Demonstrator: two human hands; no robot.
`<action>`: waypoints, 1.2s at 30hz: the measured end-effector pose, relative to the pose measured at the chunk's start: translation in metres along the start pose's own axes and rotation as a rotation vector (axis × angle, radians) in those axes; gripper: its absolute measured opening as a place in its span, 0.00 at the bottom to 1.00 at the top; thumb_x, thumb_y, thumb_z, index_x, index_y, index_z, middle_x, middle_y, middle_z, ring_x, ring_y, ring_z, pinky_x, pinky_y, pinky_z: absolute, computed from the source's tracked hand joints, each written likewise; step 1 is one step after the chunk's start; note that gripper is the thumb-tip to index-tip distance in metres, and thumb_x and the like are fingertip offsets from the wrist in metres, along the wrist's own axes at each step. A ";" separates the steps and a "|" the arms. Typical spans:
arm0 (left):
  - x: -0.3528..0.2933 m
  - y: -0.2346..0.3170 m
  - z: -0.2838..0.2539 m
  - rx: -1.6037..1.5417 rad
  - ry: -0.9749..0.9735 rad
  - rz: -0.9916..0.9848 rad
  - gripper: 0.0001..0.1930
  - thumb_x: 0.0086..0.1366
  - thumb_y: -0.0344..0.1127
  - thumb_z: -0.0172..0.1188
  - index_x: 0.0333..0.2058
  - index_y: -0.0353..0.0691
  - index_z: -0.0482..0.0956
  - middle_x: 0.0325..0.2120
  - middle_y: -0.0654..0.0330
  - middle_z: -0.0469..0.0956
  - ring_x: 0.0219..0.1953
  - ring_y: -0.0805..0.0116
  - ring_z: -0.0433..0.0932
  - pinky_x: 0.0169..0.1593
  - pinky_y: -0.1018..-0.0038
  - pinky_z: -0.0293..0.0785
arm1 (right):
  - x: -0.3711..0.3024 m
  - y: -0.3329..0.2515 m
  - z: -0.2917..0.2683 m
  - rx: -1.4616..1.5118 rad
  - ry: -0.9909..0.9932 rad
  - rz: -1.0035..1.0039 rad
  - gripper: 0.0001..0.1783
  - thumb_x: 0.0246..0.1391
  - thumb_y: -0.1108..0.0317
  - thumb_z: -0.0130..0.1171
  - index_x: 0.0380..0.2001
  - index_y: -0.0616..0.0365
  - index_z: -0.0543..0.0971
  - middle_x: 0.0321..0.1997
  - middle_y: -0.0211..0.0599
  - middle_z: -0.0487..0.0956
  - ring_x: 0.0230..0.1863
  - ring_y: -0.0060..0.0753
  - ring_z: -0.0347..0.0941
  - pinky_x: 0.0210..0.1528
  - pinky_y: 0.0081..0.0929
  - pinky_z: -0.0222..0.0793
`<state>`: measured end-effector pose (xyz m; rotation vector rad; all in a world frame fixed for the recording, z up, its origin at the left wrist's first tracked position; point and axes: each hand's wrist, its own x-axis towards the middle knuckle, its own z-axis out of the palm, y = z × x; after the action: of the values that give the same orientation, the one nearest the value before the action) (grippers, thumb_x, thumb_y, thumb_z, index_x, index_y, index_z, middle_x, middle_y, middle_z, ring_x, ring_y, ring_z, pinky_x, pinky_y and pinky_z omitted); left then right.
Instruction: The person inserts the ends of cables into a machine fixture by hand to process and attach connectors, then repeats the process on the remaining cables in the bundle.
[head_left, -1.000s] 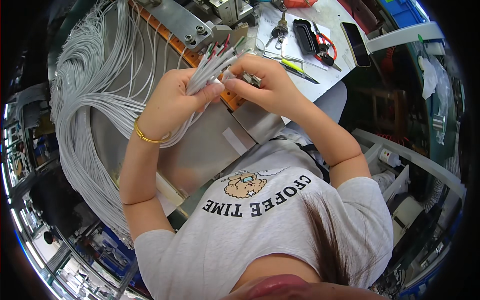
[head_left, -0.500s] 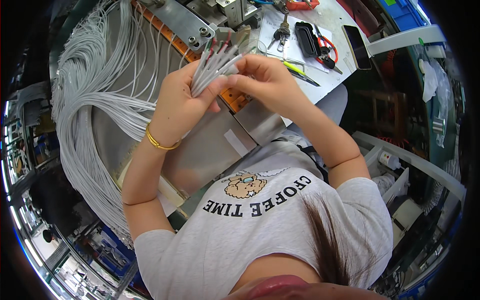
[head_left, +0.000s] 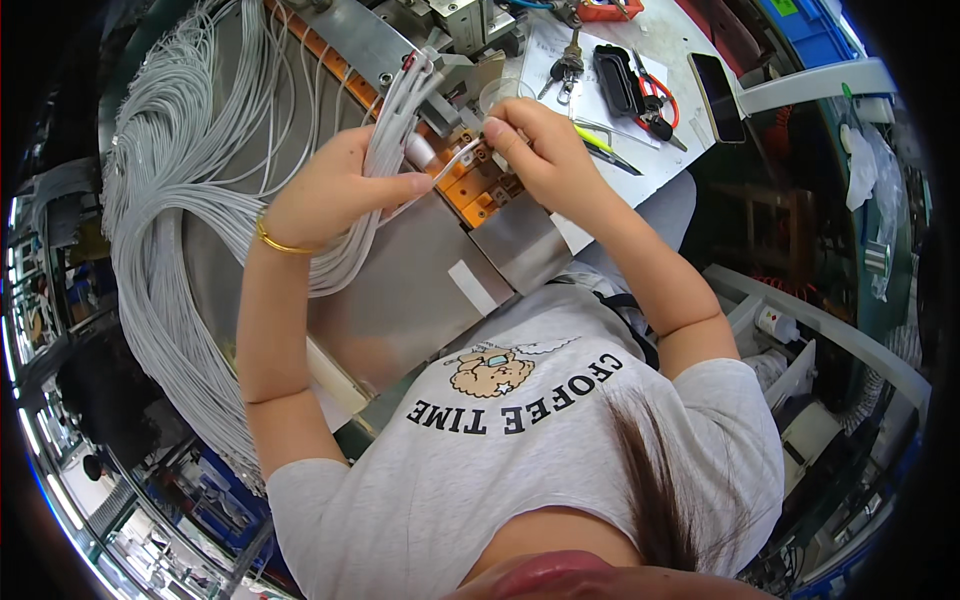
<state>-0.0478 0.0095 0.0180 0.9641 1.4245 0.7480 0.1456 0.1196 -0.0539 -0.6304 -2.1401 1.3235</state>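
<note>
My left hand is closed round a bundle of thin grey-white cables, whose cut ends point up and away. One white cable stretches from beside my left thumb to my right hand, which pinches its end between thumb and fingers. Below the right fingers lies an orange fixture rail with small screws and blocks, set along the metal bench plate. Just behind the hands stands a steel machine head. The tip of the pinched cable is too small to make out.
A large sheaf of grey-white cables spreads over the metal plate on the left. At the right lie keys, a black case, red-handled pliers, tweezers and a phone.
Both hands, together round the bundle before, have come apart. The left hand has moved left and lower with the bundle; the right now draws one cable out over the orange rail.
</note>
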 end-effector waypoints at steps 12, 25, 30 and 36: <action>0.006 -0.025 0.026 0.238 0.219 0.077 0.12 0.59 0.36 0.59 0.28 0.31 0.75 0.19 0.66 0.73 0.23 0.80 0.68 0.28 0.80 0.66 | 0.007 0.022 0.009 -0.021 -0.032 -0.010 0.12 0.55 0.64 0.49 0.24 0.63 0.70 0.22 0.46 0.71 0.29 0.48 0.68 0.33 0.37 0.62; 0.003 -0.001 0.027 0.099 0.186 -0.035 0.11 0.64 0.38 0.54 0.34 0.34 0.75 0.20 0.63 0.76 0.20 0.79 0.72 0.25 0.83 0.68 | 0.009 0.036 0.009 -0.188 0.105 -0.338 0.15 0.59 0.63 0.49 0.23 0.63 0.65 0.19 0.33 0.62 0.22 0.24 0.57 0.26 0.24 0.57; 0.008 -0.013 0.030 0.018 0.237 -0.055 0.12 0.63 0.39 0.56 0.33 0.34 0.75 0.20 0.63 0.76 0.20 0.79 0.73 0.25 0.83 0.69 | 0.006 0.038 0.010 0.101 -0.050 0.017 0.14 0.56 0.64 0.50 0.22 0.63 0.68 0.20 0.38 0.67 0.23 0.30 0.62 0.27 0.28 0.59; 0.006 -0.006 0.020 -0.029 0.110 -0.099 0.12 0.63 0.40 0.57 0.32 0.34 0.75 0.20 0.63 0.76 0.22 0.79 0.74 0.27 0.83 0.70 | 0.001 0.027 0.008 0.064 0.197 0.014 0.10 0.56 0.67 0.52 0.25 0.62 0.71 0.22 0.31 0.69 0.27 0.18 0.63 0.29 0.22 0.59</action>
<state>-0.0290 0.0103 0.0082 0.8350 1.5411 0.7556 0.1428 0.1258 -0.0813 -0.7200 -1.9312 1.2760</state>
